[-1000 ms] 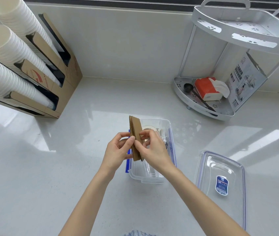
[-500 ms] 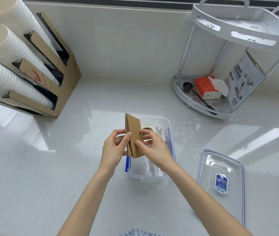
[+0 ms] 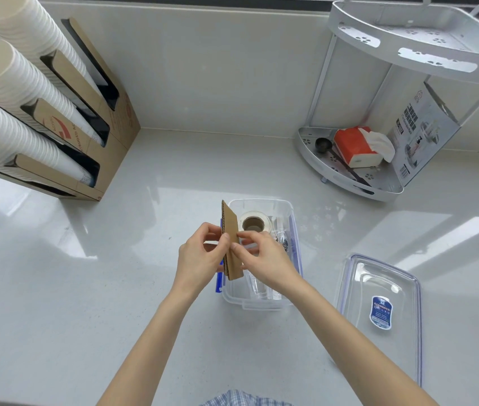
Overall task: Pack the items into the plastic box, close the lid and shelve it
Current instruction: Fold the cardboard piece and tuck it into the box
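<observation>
Worktop (image 3: 121,288): pale grey, glossy, runs to the back wall. Wide bare stretch front-left and centre-left; narrower strip between box and lid.

Cup dispenser (image 3: 100,142): cardboard, far left against the wall, three leaning stacks of white paper cups (image 3: 7,80). Well apart from the work area.

Corner rack (image 3: 378,112): white metal, two tiers, far right at the wall. Lower tier holds a printed carton (image 3: 419,136) leaning, a red tissue pack (image 3: 355,146), a black scoop (image 3: 324,145). Upper tier contents not visible.

Lid (image 3: 378,315): clear w/ blue seal edge and blue label, lying flat on the worktop, right of the box, apart from it, near the right forearm.

Plastic box (image 3: 261,206): clear, open, centre of worktop, long axis running away from the person. Blue latch (image 3: 219,284) hangs at its left side. Inside: tape roll (image 3: 254,224) at the far end; other clear and dark small items beside it, too hidden to tell.

Cardboard piece (image 3: 230,230): brown corrugated, held on edge, roughly upright, over the box's left rim. Lower end not yet down inside, as far as can be seen.

Left hand (image 3: 200,259): thumb and fingers pinched on the cardboard's left face. Right hand (image 3: 264,259): fingertips pinched on the right face, hand over the box interior. Both narrow, both gripping the same piece.
</observation>
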`<state>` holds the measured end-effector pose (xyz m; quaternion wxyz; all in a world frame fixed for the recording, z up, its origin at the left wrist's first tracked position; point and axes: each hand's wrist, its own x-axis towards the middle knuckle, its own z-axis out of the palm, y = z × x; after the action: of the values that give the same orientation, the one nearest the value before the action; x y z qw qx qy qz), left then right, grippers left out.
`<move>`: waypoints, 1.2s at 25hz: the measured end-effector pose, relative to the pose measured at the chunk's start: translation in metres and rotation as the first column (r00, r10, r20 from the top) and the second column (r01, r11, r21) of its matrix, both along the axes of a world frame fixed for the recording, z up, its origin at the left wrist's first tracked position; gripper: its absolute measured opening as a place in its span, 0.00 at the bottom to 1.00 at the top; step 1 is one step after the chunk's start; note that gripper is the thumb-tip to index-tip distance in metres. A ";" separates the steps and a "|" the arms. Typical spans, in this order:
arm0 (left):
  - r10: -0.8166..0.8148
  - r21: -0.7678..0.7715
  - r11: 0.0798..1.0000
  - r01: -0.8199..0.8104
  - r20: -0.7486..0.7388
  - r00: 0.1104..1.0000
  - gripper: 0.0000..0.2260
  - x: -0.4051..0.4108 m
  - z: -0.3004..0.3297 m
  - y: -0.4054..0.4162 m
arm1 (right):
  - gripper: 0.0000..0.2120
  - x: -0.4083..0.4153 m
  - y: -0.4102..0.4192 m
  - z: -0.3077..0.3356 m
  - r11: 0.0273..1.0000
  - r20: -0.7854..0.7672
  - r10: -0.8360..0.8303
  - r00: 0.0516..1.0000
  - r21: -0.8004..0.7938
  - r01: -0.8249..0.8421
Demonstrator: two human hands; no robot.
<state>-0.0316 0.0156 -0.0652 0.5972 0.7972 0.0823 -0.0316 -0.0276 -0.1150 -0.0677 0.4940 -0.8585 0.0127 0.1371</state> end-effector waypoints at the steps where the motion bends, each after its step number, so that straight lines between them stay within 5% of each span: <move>1: -0.012 0.057 0.998 0.012 -0.006 1.000 0.02 -0.001 -0.001 -0.001 | 0.18 -0.001 0.000 -0.001 0.999 0.009 0.018 1.000 -0.038 -0.018; 11: -0.075 0.350 0.933 0.089 -0.053 0.996 0.07 -0.006 -0.018 -0.012 | 0.17 -0.013 0.001 -0.014 0.994 -0.073 0.103 0.992 -0.040 -0.106; 30: -0.065 0.347 0.933 0.091 -0.087 0.994 0.12 -0.008 -0.033 -0.007 | 0.18 -0.020 0.002 -0.022 0.965 -0.001 0.184 0.983 -0.189 -0.181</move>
<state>-0.0398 0.0088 -0.0978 0.4406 0.8917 0.0768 -0.0697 -0.0477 -0.1132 -0.0894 0.3960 -0.9000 -0.0574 0.1730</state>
